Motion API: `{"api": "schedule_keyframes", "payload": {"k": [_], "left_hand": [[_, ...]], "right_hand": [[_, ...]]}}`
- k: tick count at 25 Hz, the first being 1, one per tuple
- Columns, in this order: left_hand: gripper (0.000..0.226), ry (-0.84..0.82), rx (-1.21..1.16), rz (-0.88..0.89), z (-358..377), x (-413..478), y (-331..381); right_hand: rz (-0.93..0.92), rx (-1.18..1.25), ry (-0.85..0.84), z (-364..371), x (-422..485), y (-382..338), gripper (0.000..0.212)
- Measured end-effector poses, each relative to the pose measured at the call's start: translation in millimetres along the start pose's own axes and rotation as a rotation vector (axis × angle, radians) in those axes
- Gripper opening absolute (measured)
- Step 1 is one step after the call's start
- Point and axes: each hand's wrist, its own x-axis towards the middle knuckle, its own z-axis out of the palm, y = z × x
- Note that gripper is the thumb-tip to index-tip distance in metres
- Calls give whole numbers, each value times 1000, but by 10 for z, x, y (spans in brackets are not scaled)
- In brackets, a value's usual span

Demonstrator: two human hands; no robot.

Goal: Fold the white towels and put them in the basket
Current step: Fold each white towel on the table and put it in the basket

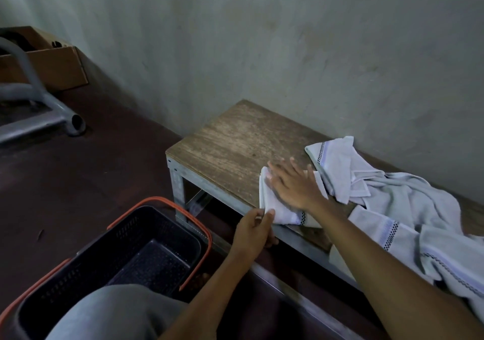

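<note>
Judged soft and limp, the folded towel (282, 212) is pinched edgewise by the left grip (252, 231), flattened beneath the released right grip (293, 183).

One head-worn camera looks forward and down, close above the bench (230, 140) and basket (104, 255).

In front of me a low bench (230, 140) with a worn wooden top and a grey metal frame (176, 179) stands against a stained, pale wall (288, 38). The floor (78, 172) is dark reddish-brown. Off to my left, an open cardboard box (55, 64) sits by the wall, with a grey tubular metal stand (34, 119) in front of it.
</note>
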Motion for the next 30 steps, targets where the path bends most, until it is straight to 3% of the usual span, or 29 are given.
{"api": "schedule_keyframes", "payload": {"k": [7,14,21,23,25,27,28,30], "left_hand": [[37,-90,113,9,-148,34,-93],[21,-114,79,7,-157,-44,-46],[19,-124,251,9,-225,-49,-14],[19,-89,336,10,-201,-62,77],[17,98,361,20,-148,-58,189],[16,322,413,183,-76,-22,296],[18,353,487,329,3,24,354],[36,207,761,539,248,249,451]], "right_hand": [[98,-48,98,261,-18,30,57],[33,-12,29,189,-112,62,57],[125,-76,132,267,-7,3,52],[138,7,108,242,47,11,49],[100,342,116,71,-5,48,46],[150,802,271,-188,-180,168,42],[190,862,367,-313,-307,254,38],[240,716,451,-451,-558,468,26]]}}
